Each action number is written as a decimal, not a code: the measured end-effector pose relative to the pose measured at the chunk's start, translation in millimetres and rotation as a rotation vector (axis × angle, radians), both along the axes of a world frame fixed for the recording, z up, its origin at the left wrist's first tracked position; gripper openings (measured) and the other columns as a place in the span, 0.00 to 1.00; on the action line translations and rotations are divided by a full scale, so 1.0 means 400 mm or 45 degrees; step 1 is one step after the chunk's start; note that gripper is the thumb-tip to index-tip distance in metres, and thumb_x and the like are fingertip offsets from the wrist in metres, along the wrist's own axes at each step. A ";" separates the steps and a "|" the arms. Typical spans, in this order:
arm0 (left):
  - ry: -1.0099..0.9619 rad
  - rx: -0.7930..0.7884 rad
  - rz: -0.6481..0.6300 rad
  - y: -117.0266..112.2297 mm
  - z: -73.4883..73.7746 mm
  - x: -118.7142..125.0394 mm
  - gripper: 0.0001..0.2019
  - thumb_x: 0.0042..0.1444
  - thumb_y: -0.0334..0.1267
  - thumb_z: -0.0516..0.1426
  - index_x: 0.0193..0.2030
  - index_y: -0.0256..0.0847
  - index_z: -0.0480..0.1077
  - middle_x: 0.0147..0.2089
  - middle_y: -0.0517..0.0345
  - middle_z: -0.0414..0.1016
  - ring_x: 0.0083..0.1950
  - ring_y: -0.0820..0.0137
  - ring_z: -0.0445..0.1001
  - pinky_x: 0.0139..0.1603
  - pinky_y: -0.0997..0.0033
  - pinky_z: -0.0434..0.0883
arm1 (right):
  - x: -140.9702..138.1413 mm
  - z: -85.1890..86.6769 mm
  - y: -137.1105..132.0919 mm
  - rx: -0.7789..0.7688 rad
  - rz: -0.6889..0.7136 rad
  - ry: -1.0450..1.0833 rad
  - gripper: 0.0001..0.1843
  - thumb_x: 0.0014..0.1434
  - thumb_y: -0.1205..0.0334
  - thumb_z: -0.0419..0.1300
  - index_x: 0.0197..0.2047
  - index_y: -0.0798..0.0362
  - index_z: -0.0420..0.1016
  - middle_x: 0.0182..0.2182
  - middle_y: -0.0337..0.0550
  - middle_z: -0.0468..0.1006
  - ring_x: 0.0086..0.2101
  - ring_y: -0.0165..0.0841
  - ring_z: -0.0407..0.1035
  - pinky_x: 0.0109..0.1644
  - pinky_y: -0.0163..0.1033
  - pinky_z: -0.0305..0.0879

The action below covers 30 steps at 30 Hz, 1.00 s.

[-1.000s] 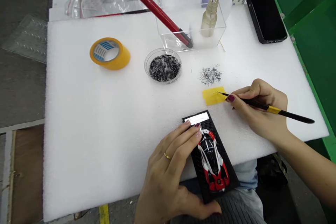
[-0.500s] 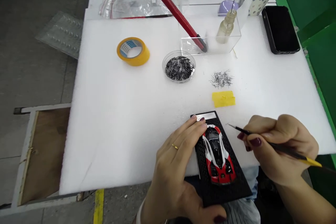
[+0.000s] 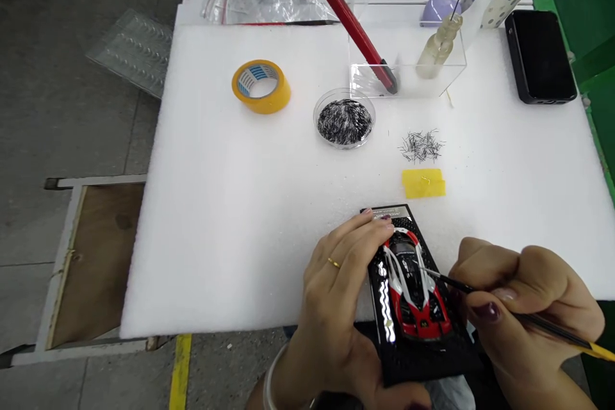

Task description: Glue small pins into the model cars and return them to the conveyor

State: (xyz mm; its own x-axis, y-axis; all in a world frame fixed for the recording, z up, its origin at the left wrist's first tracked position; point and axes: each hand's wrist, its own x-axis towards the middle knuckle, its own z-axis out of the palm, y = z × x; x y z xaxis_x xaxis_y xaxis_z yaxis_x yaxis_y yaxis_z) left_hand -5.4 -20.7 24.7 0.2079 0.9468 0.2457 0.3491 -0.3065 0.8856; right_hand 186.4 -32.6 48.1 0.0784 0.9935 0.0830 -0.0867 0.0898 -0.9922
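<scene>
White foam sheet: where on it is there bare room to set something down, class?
Widest: the sheet left of the left hand, below the orange tape roll. Nearly bare: the right side, between the phone and the right hand. Crowded: the upper middle and right, with the clear box, bottle, red tool and dish of black fibres.

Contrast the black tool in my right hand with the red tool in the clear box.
The black tool is held in the right hand; the red tool leans in the clear box. The black tool has a yellow section; the red tool has a black lower end. The black tool looks slimmer than the red tool. Both are long and straight.
</scene>
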 end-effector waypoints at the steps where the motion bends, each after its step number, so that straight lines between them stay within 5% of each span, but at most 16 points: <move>1: -0.002 -0.024 0.006 0.000 0.006 0.001 0.33 0.65 0.67 0.51 0.66 0.46 0.68 0.63 0.52 0.77 0.68 0.52 0.71 0.71 0.46 0.69 | -0.006 0.008 0.001 0.020 -0.020 -0.021 0.15 0.57 0.73 0.67 0.34 0.47 0.66 0.23 0.35 0.69 0.22 0.30 0.60 0.24 0.38 0.56; 11: 0.009 0.058 -0.017 0.006 -0.024 -0.002 0.32 0.65 0.63 0.54 0.66 0.45 0.67 0.62 0.49 0.77 0.67 0.52 0.72 0.70 0.46 0.70 | -0.022 0.044 0.006 -0.017 0.006 -0.083 0.14 0.60 0.76 0.64 0.35 0.48 0.65 0.24 0.35 0.68 0.23 0.30 0.59 0.23 0.38 0.52; 30: 0.053 0.057 0.019 0.005 -0.017 0.001 0.24 0.68 0.52 0.54 0.66 0.44 0.68 0.62 0.50 0.77 0.66 0.52 0.73 0.66 0.47 0.74 | -0.025 0.051 0.007 -0.029 0.016 -0.141 0.15 0.59 0.75 0.65 0.34 0.46 0.65 0.24 0.36 0.67 0.23 0.31 0.56 0.23 0.40 0.51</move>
State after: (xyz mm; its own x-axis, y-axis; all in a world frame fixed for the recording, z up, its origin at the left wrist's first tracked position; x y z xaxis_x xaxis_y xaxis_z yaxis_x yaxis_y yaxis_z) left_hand -5.1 -18.8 17.8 0.2049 0.9381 0.2793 0.3901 -0.3399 0.8557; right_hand 176.5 -29.8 68.5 0.0579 0.9960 0.0682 0.0226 0.0670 -0.9975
